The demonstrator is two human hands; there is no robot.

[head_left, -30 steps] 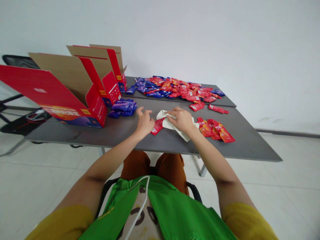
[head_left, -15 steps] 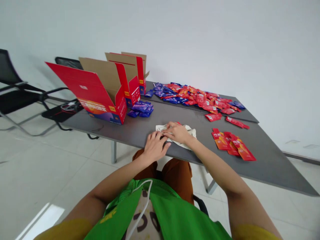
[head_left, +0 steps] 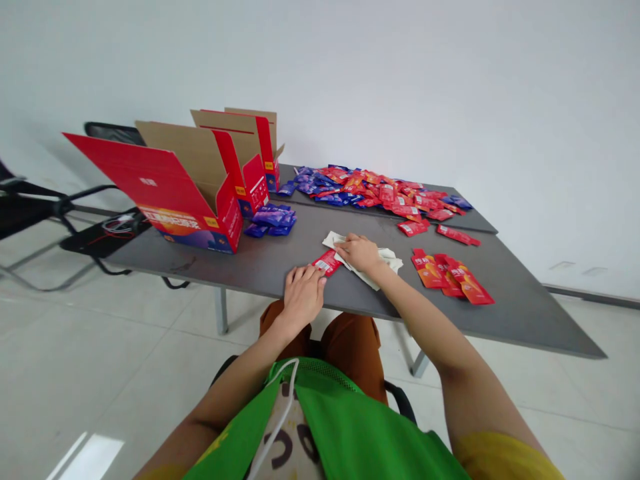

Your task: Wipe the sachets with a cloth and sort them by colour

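My left hand [head_left: 303, 292] lies near the front edge of the grey table [head_left: 525, 307], fingers stretched forward, tips touching a red sachet [head_left: 327, 263]. My right hand [head_left: 359, 252] rests palm down on a crumpled white cloth [head_left: 385, 257] just right of that sachet, fingers curled over the cloth. A small stack of red sachets [head_left: 453, 276] lies to the right of the cloth.
An open red cardboard box [head_left: 165, 193] stands at the table's left, another [head_left: 250, 157] behind it. Blue sachets [head_left: 273, 220] lie beside the box. Several red and blue sachets [head_left: 380, 190] are piled at the back. Black chairs [head_left: 45, 200] stand to the left.
The red sachet, covered by the cloth and hands half a second ago, now shows left of the cloth. My left hand has slid back toward the table's edge.
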